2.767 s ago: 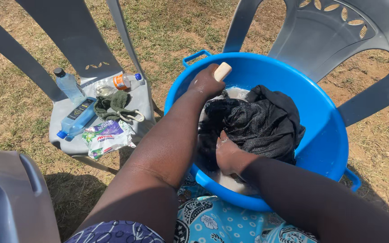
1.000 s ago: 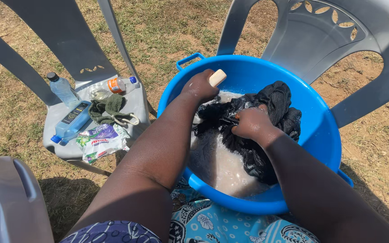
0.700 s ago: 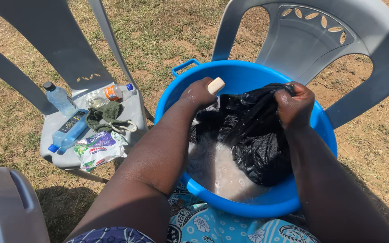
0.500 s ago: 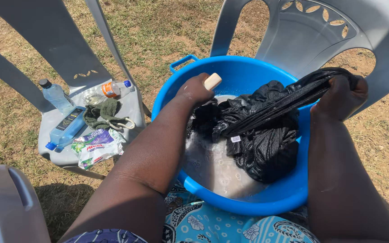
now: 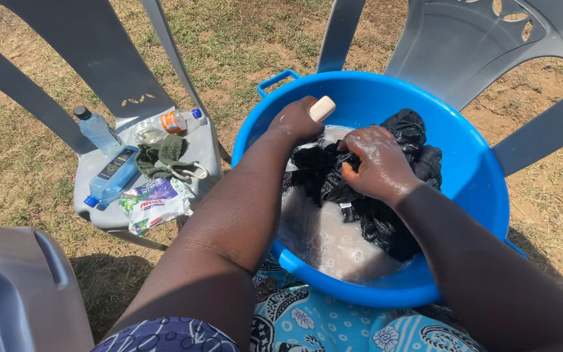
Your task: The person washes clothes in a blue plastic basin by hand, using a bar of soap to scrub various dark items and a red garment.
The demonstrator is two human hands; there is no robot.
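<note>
Left hand (image 5: 296,120) clenched around a soap bar (image 5: 322,107); right hand (image 5: 374,163) grips black cloth (image 5: 386,215) tightly.

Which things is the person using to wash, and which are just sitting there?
In use:
left hand holding soap bar
right hand gripping black cloth
blue basin

Just sitting on the grey chair:
two bottles
blue bottle
green cloth
packet

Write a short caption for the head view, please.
Left hand holds soap bar; right hand grips black cloth in blue basin.
</note>
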